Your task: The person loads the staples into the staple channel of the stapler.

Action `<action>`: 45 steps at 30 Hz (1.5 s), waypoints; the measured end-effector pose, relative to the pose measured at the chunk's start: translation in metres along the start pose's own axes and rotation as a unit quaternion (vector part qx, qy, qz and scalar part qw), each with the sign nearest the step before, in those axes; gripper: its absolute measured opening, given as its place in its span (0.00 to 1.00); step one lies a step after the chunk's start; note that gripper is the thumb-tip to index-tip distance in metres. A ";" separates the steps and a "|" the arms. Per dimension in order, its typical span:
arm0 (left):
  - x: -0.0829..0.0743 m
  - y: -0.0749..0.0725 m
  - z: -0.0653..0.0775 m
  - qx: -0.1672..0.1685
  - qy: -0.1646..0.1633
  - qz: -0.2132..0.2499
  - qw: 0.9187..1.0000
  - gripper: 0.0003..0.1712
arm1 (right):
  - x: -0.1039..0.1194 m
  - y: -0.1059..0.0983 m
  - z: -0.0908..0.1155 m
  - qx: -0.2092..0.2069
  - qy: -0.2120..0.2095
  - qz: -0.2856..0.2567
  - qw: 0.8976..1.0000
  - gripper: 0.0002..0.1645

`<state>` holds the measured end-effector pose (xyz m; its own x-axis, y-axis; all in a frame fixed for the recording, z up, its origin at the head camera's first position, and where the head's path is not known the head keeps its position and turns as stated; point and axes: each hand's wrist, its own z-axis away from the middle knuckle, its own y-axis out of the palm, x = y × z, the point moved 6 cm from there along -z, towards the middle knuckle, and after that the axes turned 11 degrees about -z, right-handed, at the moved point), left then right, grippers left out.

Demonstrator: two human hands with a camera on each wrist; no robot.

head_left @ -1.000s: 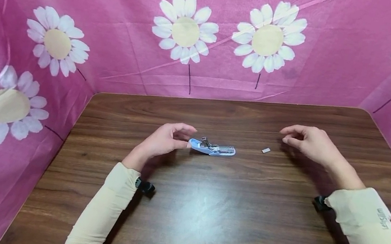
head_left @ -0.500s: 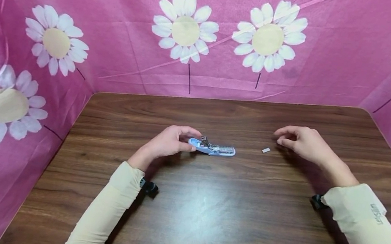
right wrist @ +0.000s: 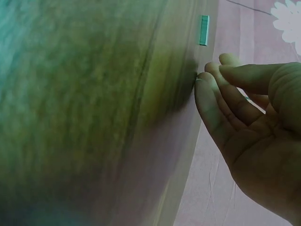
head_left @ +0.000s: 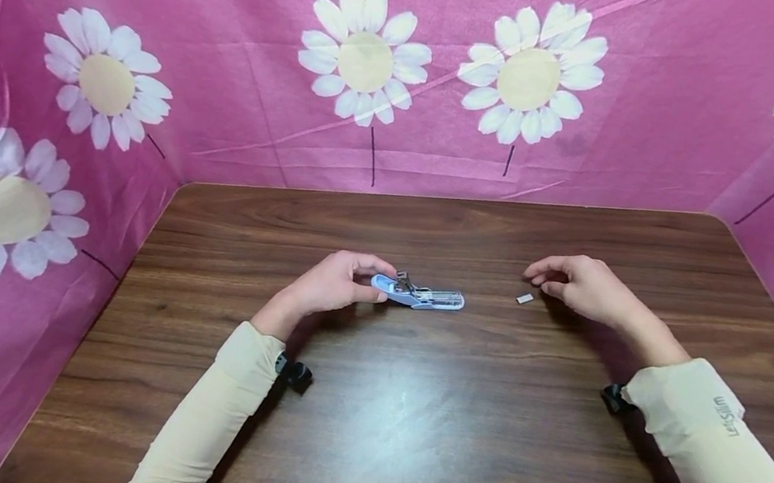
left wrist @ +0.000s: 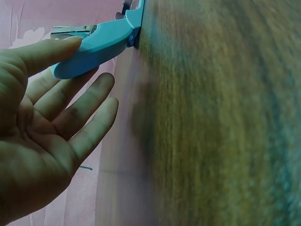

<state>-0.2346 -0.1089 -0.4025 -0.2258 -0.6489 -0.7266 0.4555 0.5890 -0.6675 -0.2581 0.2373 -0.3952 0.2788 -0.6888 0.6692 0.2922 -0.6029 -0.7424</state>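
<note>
A light blue stapler (head_left: 438,300) lies opened out on the table, its metal parts exposed. At its left end my left hand (head_left: 333,282) pinches the blue body between thumb and fingers. The left wrist view shows the thumb on one side of the stapler (left wrist: 96,49), with the last two fingers held away from it. A small grey strip of staples (head_left: 524,299) rests on the table right of the stapler. Just right of and beyond that strip is my right hand (head_left: 586,286), fingers bent and holding nothing. In the right wrist view the staple strip (right wrist: 203,30) is apart from the fingertips.
The brown wooden table (head_left: 358,437) has its far edge behind both hands. A pink cloth (head_left: 251,46) with large white daisies hangs around the back and sides. Dark straps with small black devices sit at both wrists.
My left hand has shifted right along the stapler's end and now grips it. The right hand has moved left, closer to the staple strip. Stapler and strip stay in place.
</note>
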 end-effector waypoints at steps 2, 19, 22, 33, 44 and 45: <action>0.000 0.000 0.000 0.001 0.001 -0.004 1.000 0.19 | 0.000 0.003 -0.001 0.011 0.000 -0.001 1.000 0.18; 0.002 -0.001 -0.001 0.007 -0.002 -0.024 1.000 0.19 | 0.000 0.010 0.003 0.036 0.018 -0.012 0.999 0.16; 0.001 -0.001 0.000 0.006 -0.002 -0.030 1.000 0.19 | -0.002 0.011 0.004 0.040 0.028 -0.014 0.999 0.14; 0.002 0.000 -0.001 0.002 0.003 -0.030 1.000 0.19 | -0.003 0.014 0.006 0.045 0.041 0.007 0.998 0.05; 0.001 0.000 0.000 -0.002 0.009 -0.036 0.999 0.19 | 0.005 0.019 0.003 0.034 0.008 0.037 0.999 0.05; 0.001 0.000 0.000 -0.003 0.009 -0.036 0.999 0.19 | 0.006 0.019 0.003 0.034 0.007 0.040 0.999 0.05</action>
<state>-0.2349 -0.1094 -0.4030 -0.2733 -0.6810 -0.6794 0.4325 0.5439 -0.7191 -0.2483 0.2226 -0.4053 0.2909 -0.7399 0.6065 0.3311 -0.5169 -0.7894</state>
